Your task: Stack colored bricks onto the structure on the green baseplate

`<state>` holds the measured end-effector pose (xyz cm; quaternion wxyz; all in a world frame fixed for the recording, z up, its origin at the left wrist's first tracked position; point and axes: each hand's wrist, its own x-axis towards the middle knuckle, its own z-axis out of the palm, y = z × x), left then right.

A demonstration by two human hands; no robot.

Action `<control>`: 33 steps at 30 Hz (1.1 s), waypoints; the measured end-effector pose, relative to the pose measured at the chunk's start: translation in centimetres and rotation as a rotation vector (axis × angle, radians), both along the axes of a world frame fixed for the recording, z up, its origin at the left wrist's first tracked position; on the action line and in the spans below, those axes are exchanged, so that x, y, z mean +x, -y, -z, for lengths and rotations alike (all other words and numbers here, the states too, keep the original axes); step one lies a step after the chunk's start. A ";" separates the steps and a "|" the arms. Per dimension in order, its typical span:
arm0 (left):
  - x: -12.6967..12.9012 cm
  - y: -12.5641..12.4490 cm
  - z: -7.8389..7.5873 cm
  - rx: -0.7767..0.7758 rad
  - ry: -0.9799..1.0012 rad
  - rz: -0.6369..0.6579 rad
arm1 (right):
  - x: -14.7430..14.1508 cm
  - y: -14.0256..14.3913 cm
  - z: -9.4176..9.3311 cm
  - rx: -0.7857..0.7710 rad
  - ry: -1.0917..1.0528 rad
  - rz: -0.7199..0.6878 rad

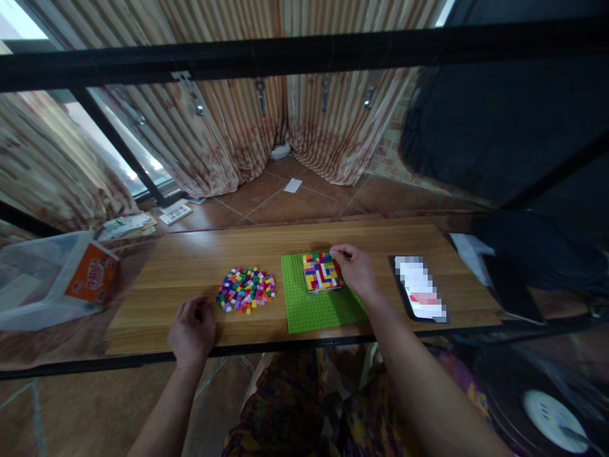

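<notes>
A green baseplate (318, 311) lies on the wooden table (181, 260) and carries a square block of small coloured bricks (321, 271) at its far side. My right hand (356, 270) rests at the block's right edge, fingertips pinched at its far right corner; whether a brick sits between them is hidden. A loose pile of coloured bricks (246, 289) lies left of the plate. My left hand (193, 329) sits curled on the table's near edge, just left of the pile, and I see nothing in it.
A phone (420, 288) lies on the table right of the plate. A clear plastic bag with an orange box (92, 274) sits off the left end. Dark fabric (518, 254) covers the right end. Curtains and tiled floor lie beyond.
</notes>
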<state>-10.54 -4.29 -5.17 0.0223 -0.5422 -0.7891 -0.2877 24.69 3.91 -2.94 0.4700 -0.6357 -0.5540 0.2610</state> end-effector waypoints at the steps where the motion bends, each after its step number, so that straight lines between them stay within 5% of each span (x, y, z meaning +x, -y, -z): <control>1: 0.0 0.0 0.0 0.007 -0.003 0.000 | 0.0 0.0 0.0 0.004 0.004 -0.011; 33: 0.0 0.0 0.3 -0.028 0.003 -0.023 | 0.6 -0.3 -0.8 0.014 0.119 -0.187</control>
